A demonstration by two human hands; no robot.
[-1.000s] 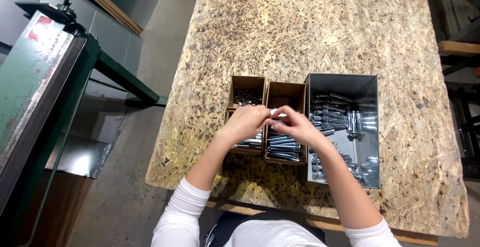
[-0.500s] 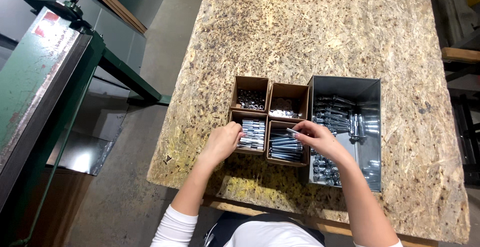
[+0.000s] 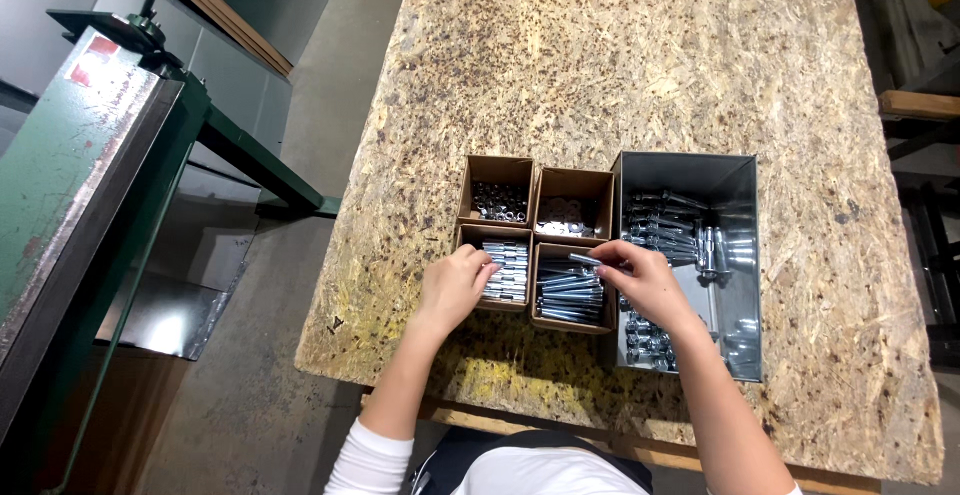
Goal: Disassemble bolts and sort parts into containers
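Right hand (image 3: pixel 645 280) pinches a zinc-plated bolt (image 3: pixel 585 259) over the near-right cardboard box (image 3: pixel 571 295); left hand (image 3: pixel 455 283) reaches curled into the sleeve box (image 3: pixel 506 270), its hold not discernible. Risk: the bolt, held at its end, could slip into the wrong compartment.

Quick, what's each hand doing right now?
Left hand: fingers curled into the near-left cardboard box of short bolts; grip cannot be told.
Right hand: pinching a long bolt.

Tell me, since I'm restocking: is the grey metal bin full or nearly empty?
Partly filled. The metal bin holds silver bolts along its left side, while bare floor shows at right.
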